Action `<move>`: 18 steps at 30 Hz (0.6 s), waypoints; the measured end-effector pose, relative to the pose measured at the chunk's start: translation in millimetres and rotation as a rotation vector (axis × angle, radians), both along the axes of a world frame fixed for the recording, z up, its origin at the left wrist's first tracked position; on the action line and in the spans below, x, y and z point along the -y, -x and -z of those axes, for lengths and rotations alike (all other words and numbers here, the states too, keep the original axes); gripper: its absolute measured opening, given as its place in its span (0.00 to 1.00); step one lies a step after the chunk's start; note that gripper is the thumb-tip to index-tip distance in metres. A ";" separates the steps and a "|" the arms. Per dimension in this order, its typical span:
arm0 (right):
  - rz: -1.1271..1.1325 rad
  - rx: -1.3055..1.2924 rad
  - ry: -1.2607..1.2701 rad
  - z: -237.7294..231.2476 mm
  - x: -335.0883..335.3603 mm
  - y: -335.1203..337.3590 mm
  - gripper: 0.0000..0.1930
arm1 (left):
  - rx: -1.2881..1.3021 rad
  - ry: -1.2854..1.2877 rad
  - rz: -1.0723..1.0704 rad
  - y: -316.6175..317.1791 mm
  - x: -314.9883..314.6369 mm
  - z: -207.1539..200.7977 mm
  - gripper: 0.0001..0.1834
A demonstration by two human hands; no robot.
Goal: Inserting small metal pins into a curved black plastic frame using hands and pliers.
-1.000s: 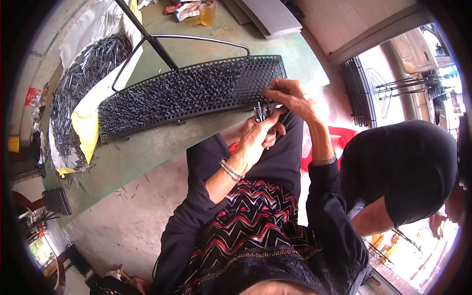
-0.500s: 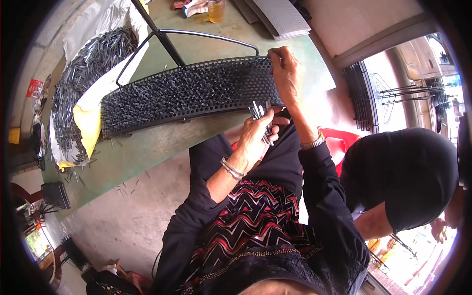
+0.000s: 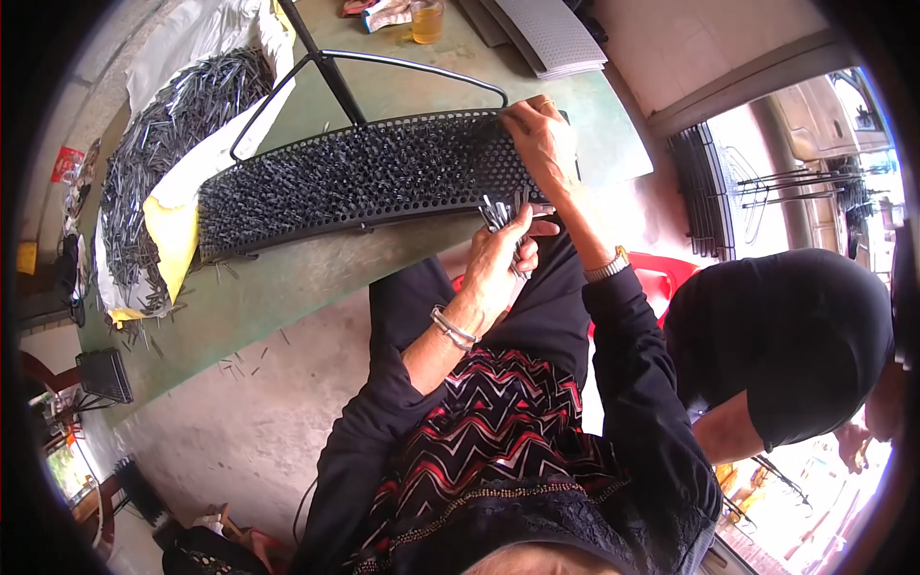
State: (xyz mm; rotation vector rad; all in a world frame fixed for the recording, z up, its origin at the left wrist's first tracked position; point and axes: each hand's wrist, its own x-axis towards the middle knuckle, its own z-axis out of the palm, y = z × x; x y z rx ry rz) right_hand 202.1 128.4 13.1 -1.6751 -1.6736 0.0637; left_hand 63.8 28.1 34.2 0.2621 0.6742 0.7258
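Observation:
A long black perforated metal rack (image 3: 355, 177), slightly curved, lies along the table's near side. Dark metal pins stand packed in most of its holes, while bare holes show toward its right end. My left hand (image 3: 496, 257) is closed round a bundle of thin metal pins (image 3: 495, 213) just below the rack's near edge. Over the right end of the rack, my right hand (image 3: 544, 151) has its fingers bent down and drawn together at the holes. Whatever its fingertips grip is hidden.
A white and yellow sack (image 3: 182, 192) heaped with loose metal pins (image 3: 206, 105) rests at the left. At the back are a glass of amber liquid (image 3: 427, 21) and perforated sheets (image 3: 541, 38). A person in black (image 3: 776, 350) sits close on my right, beside a red chair (image 3: 661, 278).
My right hand has shifted a little left and down over the rack's right end, its fingers now lower over the holes. The left hand still holds the bundle, nearly in place.

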 end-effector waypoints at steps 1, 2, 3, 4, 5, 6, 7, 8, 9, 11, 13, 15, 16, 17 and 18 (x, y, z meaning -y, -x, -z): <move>-0.002 -0.020 0.023 -2.3 1.8 2.4 0.09 | -0.019 0.006 -0.015 0.5 0.3 -1.5 0.18; -0.004 -0.021 0.023 -5.1 5.9 3.0 0.09 | -0.037 0.012 -0.030 1.1 0.5 -2.0 0.18; 0.026 -0.067 0.013 -8.7 12.2 1.9 0.10 | -0.037 0.012 -0.030 1.8 0.3 -1.6 0.18; 0.055 -0.111 0.002 -12.9 17.0 -0.3 0.12 | -0.035 0.005 -0.040 2.1 0.0 -0.8 0.18; 0.024 -0.095 0.124 -12.1 21.3 -12.9 0.14 | -0.034 -0.002 -0.052 2.8 -0.4 0.3 0.18; -0.071 -0.146 0.159 -9.6 27.4 -23.5 0.15 | -0.035 -0.001 -0.055 3.5 -1.0 2.4 0.18; -0.149 -0.153 0.279 -18.7 36.8 -25.1 0.15 | -0.034 -0.020 -0.063 6.3 -1.6 6.2 0.17; -0.216 -0.157 0.396 -34.3 48.4 -25.5 0.15 | -0.031 -0.041 -0.061 6.3 -2.2 6.9 0.16; -0.215 -0.157 0.396 -43.3 56.6 -23.6 0.15 | -0.030 -0.040 -0.060 6.1 -2.6 6.3 0.16; -0.328 -0.317 0.624 -53.7 69.4 -23.0 0.11 | -0.076 -0.054 -0.048 4.2 -1.8 4.7 0.15; -0.324 -0.387 0.641 -52.2 70.8 -23.0 0.11 | -0.081 -0.057 -0.031 2.6 -1.4 3.3 0.15; -0.322 -0.457 0.657 -52.6 71.3 -24.4 0.11 | -0.086 -0.060 -0.015 1.3 -1.0 0.7 0.15; -0.324 -0.443 0.680 -53.9 70.1 -25.3 0.12 | -0.091 -0.059 0.007 1.7 -1.1 -1.7 0.15; -0.326 -0.430 0.703 -54.5 68.8 -26.1 0.12 | -0.097 -0.058 0.029 2.2 -1.2 -2.9 0.15; -0.327 -0.431 0.703 -52.9 67.7 -26.9 0.12 | -0.099 -0.059 0.028 2.7 -1.3 -1.9 0.15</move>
